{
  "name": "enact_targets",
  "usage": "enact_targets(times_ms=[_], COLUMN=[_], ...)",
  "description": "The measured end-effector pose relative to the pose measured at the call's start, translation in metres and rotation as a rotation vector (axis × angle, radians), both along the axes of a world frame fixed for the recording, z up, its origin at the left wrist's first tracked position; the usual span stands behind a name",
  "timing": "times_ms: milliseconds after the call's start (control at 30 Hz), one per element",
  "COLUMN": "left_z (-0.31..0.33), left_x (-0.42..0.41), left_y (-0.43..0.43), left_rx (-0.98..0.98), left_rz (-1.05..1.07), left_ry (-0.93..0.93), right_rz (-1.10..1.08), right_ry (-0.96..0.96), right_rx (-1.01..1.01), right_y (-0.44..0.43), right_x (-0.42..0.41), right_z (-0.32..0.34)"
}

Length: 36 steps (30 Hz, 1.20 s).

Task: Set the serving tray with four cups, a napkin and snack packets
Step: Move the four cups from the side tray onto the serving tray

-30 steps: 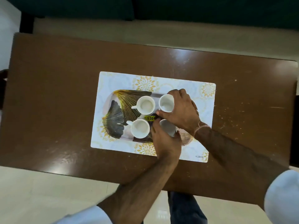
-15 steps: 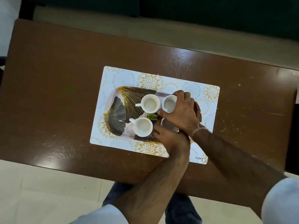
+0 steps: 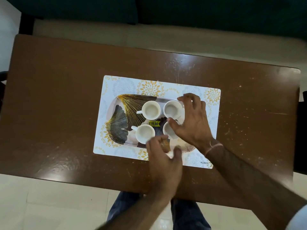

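The oval serving tray [image 3: 116, 113], printed with gold and black leaves, lies on a floral placemat [image 3: 126, 85]. White cups stand on it in a square: far left [image 3: 151, 109], far right [image 3: 171, 108], near left [image 3: 144, 133], near right [image 3: 167, 130]. My right hand [image 3: 192, 120] hovers over the two right cups with fingers spread, holding nothing. My left hand [image 3: 163, 160] is open and blurred just in front of the tray's near edge. No napkin or snack packets are in view.
The placemat sits mid-way on a brown wooden table [image 3: 49, 97] with scattered crumbs at the right. A yellow price sticker [image 3: 154, 123] is on the tray between the cups. A dark sofa [image 3: 199, 14] lies beyond the table; my legs [image 3: 119, 209] show below it.
Both hands have let go of the right-hand cups. The left hand drew back toward me, off the tray; the right hand lifted and spread its fingers.
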State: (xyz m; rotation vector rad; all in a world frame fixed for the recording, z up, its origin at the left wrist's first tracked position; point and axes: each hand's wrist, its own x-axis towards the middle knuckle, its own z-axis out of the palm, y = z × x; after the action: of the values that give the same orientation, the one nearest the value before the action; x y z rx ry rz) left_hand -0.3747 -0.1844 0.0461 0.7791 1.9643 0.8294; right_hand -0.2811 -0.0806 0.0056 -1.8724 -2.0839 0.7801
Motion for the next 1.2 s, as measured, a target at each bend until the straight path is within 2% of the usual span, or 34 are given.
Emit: enact_targets(times_ms=[67,100,200,267,333,600,800,1200], left_z=[-0.003,-0.008,-0.026,-0.037,-0.048,-0.059,-0.063,-0.061], left_x=[-0.042,-0.064,-0.111,-0.124,-0.13,-0.125,-0.126,-0.131], left_y=[0.018,0.032,0.069,0.079,0.081,0.085,0.084,0.083], left_rx=[0.175,0.208,0.144,0.082,0.105,0.247,0.246,0.247], left_rz=[-0.222,-0.372,-0.827,-1.08,-1.201,-1.074,-1.038,-1.07], left_ry=[0.161,0.311,0.773,0.883,0.927,0.912,0.853,0.834], right_rz=[0.119,0.177,0.312,0.342,0.357,0.344,0.324,0.267], right_ry=[-0.024,-0.044,-0.154,-0.208,-0.224,-0.203,-0.137,-0.194], right_rx=[0.02,0.005,-0.098,-0.151,-0.172,-0.158,-0.177,-0.144], right_y=[-0.005,-0.008,-0.01,-0.007,-0.005,-0.005,-0.016,-0.025], right_x=[0.007,0.009,0.011,0.01,0.007,-0.008,-0.019,-0.025], right_z=[0.006,0.007,0.003,0.0,-0.005,-0.015,-0.016,-0.015])
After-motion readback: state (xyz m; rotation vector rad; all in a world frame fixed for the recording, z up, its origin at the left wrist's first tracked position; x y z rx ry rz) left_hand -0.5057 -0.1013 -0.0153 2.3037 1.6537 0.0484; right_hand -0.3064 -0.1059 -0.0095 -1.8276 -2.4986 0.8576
